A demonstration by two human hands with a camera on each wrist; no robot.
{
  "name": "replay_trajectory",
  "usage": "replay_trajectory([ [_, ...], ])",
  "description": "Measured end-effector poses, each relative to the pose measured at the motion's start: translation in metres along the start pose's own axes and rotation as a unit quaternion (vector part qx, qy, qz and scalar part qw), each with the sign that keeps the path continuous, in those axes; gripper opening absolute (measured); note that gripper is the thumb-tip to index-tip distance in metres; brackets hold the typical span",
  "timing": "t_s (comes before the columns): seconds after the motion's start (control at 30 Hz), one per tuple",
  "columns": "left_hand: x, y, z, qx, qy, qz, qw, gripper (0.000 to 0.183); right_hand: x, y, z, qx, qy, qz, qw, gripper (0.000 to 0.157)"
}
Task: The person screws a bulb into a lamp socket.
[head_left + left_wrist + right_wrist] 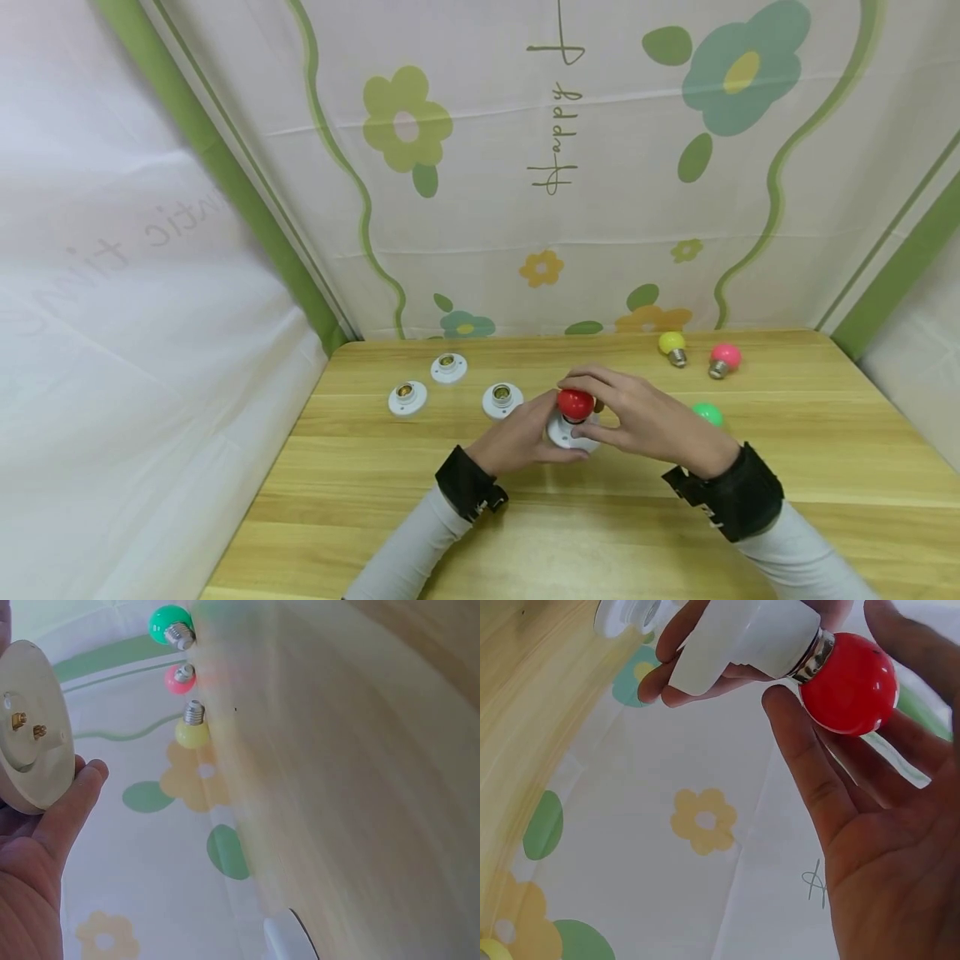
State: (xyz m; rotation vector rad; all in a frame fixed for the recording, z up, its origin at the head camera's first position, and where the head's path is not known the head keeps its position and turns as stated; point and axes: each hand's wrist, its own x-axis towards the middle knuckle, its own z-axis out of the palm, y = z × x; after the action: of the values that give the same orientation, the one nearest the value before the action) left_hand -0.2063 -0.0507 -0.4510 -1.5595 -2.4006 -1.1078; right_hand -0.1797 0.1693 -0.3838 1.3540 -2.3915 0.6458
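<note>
The left hand [528, 433] curls round the rim of a white lamp holder [558, 433], apparently to keep its base steady while leaving its mouth free. The right hand [648, 417] has its thumb and fingers bent round a red bulb [575, 405], which sits at that mouth; a band of its metal cap [814, 656] shows between glass and holder. How firmly it presses, I cannot tell. Both pieces are held above the middle of the desk [360, 500], and the left wrist view shows 2 brass screws [19, 720] on the holder's underside.

3 more holders stand toward the desk's far left corner: 1 near the far edge [448, 368], 1 by the left edge [407, 398] and 1 nearer the hands [502, 402]. All sit flat, sockets up, perhaps so that each mouth is easy to reach. Toward the far right corner lie a yellow bulb [672, 343] and a pink bulb [725, 358]; a green bulb [707, 414], partly behind the right wrist, lies closer in. Their round shape probably explains why they rest on their sides.

The back cloth [465, 208] reads "Happy", turned sideways; the left cloth [112, 400] bears faint lettering ending "ntic tim". No brand is legible on the bulbs or holders.
</note>
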Motion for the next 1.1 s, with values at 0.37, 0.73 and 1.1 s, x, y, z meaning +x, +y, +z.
replay_trajectory([
  [0.37,0.000,0.000,-0.001,0.007,-0.002,0.003,1.0000,0.083,-0.001,-0.001,0.001,-0.006,0.017,-0.008,1.000,0.052],
  [0.73,-0.001,0.001,0.000,0.014,0.005,0.000,0.9999,0.085,0.000,0.000,0.000,-0.022,0.016,0.005,1.000,0.049],
  [1.1,0.001,0.034,-0.016,0.010,0.012,-0.007,0.9998,0.080,0.001,0.001,0.002,-0.026,0.020,-0.008,0.999,0.060],
])
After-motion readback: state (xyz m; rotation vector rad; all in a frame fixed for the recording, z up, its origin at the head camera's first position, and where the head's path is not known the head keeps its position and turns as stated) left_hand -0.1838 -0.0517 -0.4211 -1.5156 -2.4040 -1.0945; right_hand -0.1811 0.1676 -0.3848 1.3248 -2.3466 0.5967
